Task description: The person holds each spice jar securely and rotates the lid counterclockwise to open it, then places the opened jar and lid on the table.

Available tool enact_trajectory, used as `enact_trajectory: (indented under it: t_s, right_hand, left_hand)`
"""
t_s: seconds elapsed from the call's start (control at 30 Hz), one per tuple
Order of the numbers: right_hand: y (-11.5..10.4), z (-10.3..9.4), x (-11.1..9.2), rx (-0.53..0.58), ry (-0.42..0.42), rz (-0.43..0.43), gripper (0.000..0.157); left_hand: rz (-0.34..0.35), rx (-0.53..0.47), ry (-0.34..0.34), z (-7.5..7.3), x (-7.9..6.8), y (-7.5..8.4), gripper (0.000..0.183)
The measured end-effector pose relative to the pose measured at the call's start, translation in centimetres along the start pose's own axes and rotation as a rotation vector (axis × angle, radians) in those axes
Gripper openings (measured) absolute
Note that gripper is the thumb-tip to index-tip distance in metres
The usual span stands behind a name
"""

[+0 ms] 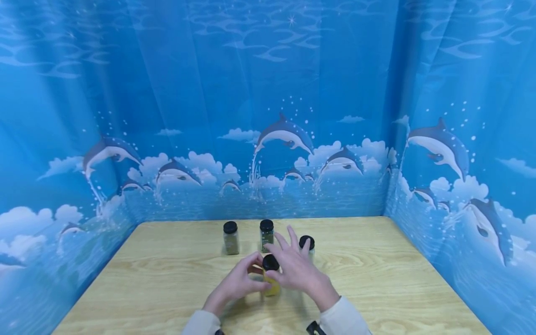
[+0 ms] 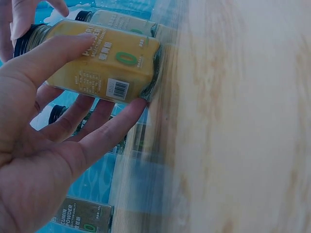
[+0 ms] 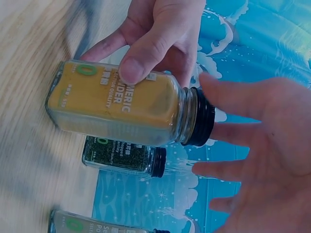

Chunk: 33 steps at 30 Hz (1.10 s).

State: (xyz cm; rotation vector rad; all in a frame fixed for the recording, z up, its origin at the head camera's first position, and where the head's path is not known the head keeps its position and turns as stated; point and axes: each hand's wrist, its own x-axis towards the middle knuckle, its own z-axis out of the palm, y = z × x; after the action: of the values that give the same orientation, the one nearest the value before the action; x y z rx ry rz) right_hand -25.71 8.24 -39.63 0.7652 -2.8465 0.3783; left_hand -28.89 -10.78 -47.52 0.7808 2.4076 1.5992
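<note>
A square glass jar of yellow turmeric powder with a black screw lid stands near the middle of the wooden table. My left hand holds its body, thumb across the label and fingers on the opposite side, as the left wrist view shows. Around the lid, my right hand is spread with its fingers mostly straight. Its thumb and one finger are at the lid's edge; whether they touch it I cannot tell. Just behind stands a jar of chopped dark green parsley, partly covered by the right hand in the head view.
A cumin powder jar stands at the back left. To the back right is a jar of pale powder, half hidden by the right hand in the head view. A blue dolphin-print curtain encloses the table at the back and sides.
</note>
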Motion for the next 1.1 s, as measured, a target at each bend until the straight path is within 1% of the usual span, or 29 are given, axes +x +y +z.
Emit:
enact_trajectory:
  t_s: [0.07,0.23,0.3,0.47,0.6,0.77,0.93,1.1]
  right_hand:
    - [0.01,0.03,0.08,-0.002,0.022,0.018,0.058]
    - [0.03,0.1,0.33,0.014,0.078,0.061,0.049]
    - [0.06,0.18,0.36,0.018,0.094,0.064,0.045]
    - [0.13,0.35,0.45,0.006,0.115,0.073,0.041]
    - [0.17,0.33,0.53,0.016,0.109,0.07,0.039]
    - [0.17,0.17,0.38,0.005,0.068,0.04,0.039]
    - [0.1,-0.05,0.28,-0.019,0.019,0.003,0.039]
    - [0.01,-0.11,0.23,-0.02,-0.007,-0.004,0.042]
  left_hand:
    - [-0.002,0.005,0.002,0.01,-0.01,0.04,0.04]
    - [0.037,0.011,0.012,0.06,0.03,-0.1,0.039]
    - [0.05,0.012,0.014,0.06,0.04,-0.15,0.039]
    - [0.049,0.02,0.016,0.03,-0.03,-0.14,0.039]
    - [0.055,0.016,0.018,0.03,-0.02,-0.05,0.038]
    - [0.064,0.006,0.014,-0.02,0.04,-0.04,0.038]
    - [0.027,0.008,-0.002,-0.11,0.04,-0.02,0.041]
    - [0.008,-0.001,-0.011,-0.1,0.01,0.01,0.043]
